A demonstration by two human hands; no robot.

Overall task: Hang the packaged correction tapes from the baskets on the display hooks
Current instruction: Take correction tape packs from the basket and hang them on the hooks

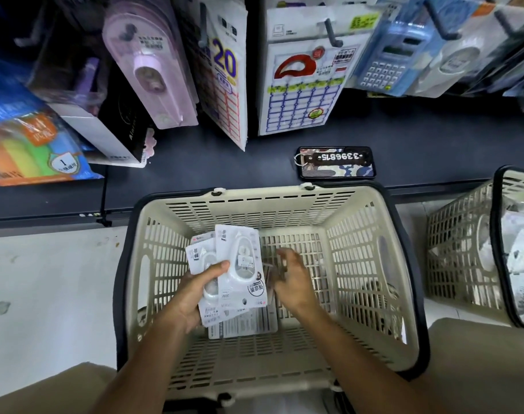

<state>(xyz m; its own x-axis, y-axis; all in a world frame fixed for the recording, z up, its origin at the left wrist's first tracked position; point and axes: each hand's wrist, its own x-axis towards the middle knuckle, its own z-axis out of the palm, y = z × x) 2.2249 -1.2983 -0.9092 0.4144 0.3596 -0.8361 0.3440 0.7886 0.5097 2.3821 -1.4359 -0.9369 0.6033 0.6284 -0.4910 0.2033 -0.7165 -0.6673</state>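
A beige basket (287, 201) with a dark rim sits on the floor in front of me. My left hand (192, 297) holds a fanned stack of white packaged correction tapes (243, 264) over the basket, thumb across the front pack. One more pack (249, 324) lies flat on the basket bottom beneath them. My right hand (293, 279) is blurred, down inside the basket right of the stack, fingers curled; whether it holds anything is unclear. Display hooks (332, 32) carry hanging goods above, among them a pink packaged correction tape (153, 70).
A second beige basket (464, 249) with white packs stands at the right. A phone with a numbered key tag (335, 162) lies on the dark shelf base. Label sheets, a blue calculator pack and sticky notes hang or lean above. My knees frame the bottom corners.
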